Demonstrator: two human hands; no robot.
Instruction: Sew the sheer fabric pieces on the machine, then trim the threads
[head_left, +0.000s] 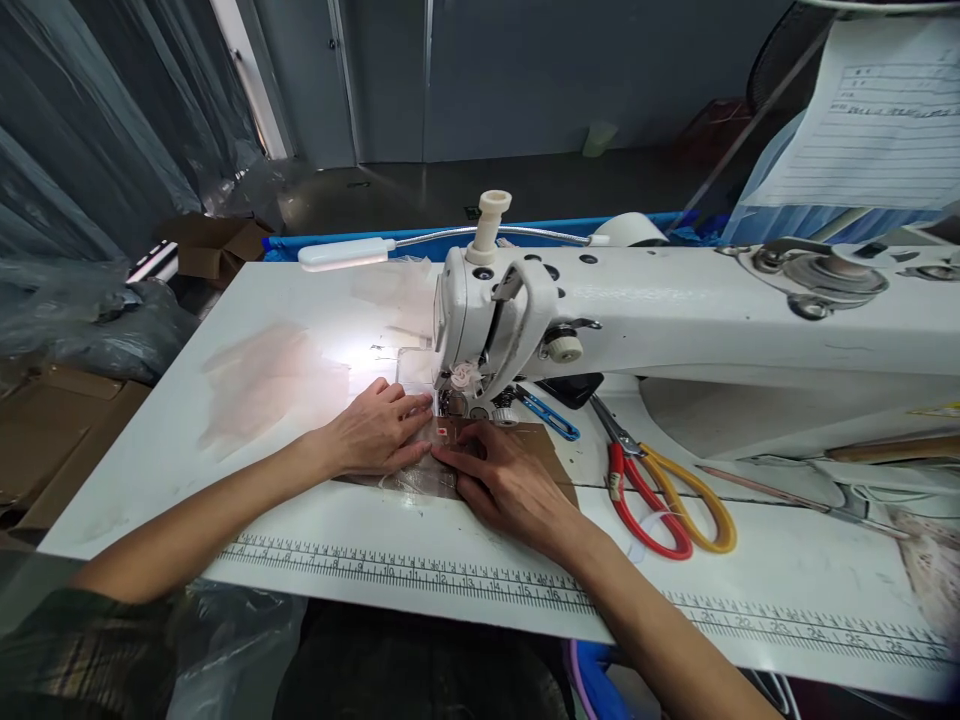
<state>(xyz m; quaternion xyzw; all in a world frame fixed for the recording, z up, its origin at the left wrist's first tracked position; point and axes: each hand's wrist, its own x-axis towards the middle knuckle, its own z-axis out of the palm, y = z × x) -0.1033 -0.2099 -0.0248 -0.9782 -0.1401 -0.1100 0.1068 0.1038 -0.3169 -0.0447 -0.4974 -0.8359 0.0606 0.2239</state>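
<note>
Sheer fabric [418, 483] lies by the sewing machine's [600, 300] needle, left hand [379, 430] flat, right hand [510, 478] loosely bent, both pressing not gripping, probably keeping it smooth, scissors [636, 452] likely parked off right for easy reach.

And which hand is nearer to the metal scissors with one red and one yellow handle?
Right. The right hand lies left of the scissors, not touching them; the left hand is farther left, with the right hand between it and them.
</note>
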